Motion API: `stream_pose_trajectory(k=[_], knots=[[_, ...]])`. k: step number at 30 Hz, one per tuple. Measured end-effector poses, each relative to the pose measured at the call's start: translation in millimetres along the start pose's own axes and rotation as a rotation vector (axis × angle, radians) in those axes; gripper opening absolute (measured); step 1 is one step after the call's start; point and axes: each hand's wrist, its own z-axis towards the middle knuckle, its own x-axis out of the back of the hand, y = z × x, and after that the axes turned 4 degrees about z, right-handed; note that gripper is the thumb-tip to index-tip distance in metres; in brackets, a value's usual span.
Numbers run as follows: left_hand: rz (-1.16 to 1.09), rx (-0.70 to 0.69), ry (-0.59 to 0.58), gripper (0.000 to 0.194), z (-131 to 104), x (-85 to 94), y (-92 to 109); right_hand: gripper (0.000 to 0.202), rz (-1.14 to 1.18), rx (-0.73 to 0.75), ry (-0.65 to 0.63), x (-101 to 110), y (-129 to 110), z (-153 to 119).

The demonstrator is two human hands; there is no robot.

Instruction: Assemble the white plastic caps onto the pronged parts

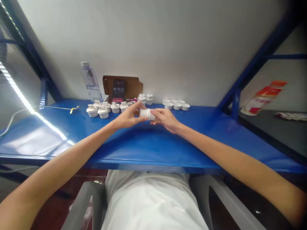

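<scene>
Above the blue tabletop, a small white cylindrical plastic part (pixel 145 113) lies sideways between my hands. My left hand (pixel 130 115) grips one end of it with thumb and fingers. At the other end, my right hand (pixel 165 118) has its fingers closed round it. Left of my hands stand several white round plastic pieces with knobbed tops (pixel 103 111). Behind my hands are white cylindrical pieces (pixel 149 99), some stacked. Several shallow white cups (pixel 177 105) stand to the right. What lies inside the held part is hidden.
A clear water bottle (pixel 91 83) stands at the back left, beside an open cardboard box (pixel 134 87) holding a dark package (pixel 119 90). A cable (pixel 55 107) crosses the left side. Blue frame posts (pixel 236 102) flank the table (pixel 153 147). A red-and-white bottle (pixel 261 98) sits far right.
</scene>
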Motion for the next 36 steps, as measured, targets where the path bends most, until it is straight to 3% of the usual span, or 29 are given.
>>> stream_pose_trajectory(k=[4, 10, 14, 16, 19, 23, 28, 31, 33, 36], knots=[[0.059, -0.027, 0.015, 0.047, 0.4, -1.1, 0.3, 0.053, 0.060, -0.067, 0.002, -3.3, -1.4, -0.7], [0.080, 0.146, 0.037, 0.036, -0.6, -25.3, 10.6, 0.062, -0.151, -0.063, 0.162, -9.8, 4.9, -4.0], [0.023, 0.237, 0.142, 0.031, 1.4, -43.5, 14.5, 0.050, -0.292, 0.166, 0.184, -18.0, 4.5, -1.9], [-0.005, 0.248, 0.186, 0.031, 3.2, -49.5, 14.2, 0.043, -0.146, 0.268, 0.232, -25.1, 3.8, 2.5], [0.039, 0.222, 0.256, 0.033, 6.0, -57.3, 12.0, 0.041, 0.174, 0.202, 0.265, -35.6, 6.0, 7.8], [0.226, 0.193, 0.355, 0.033, 7.8, -66.0, 8.7, 0.033, 0.218, 0.187, 0.276, -42.4, 14.2, 5.3], [0.313, 0.210, 0.347, 0.031, 7.8, -62.1, 12.4, 0.030, 0.058, 0.314, 0.314, -40.7, 12.6, 0.6], [0.260, 0.129, 0.301, 0.031, 9.5, -51.4, 19.3, 0.034, -0.017, 0.336, 0.251, -35.5, 0.9, 2.4], [0.306, 0.075, 0.342, 0.030, 11.0, -44.4, 22.1, 0.042, -0.030, 0.257, 0.186, -32.3, -6.2, 4.1], [0.490, 0.035, 0.429, 0.020, 12.7, -39.3, 20.6, 0.056, -0.010, 0.000, 0.100, -31.2, -8.0, 4.4]])
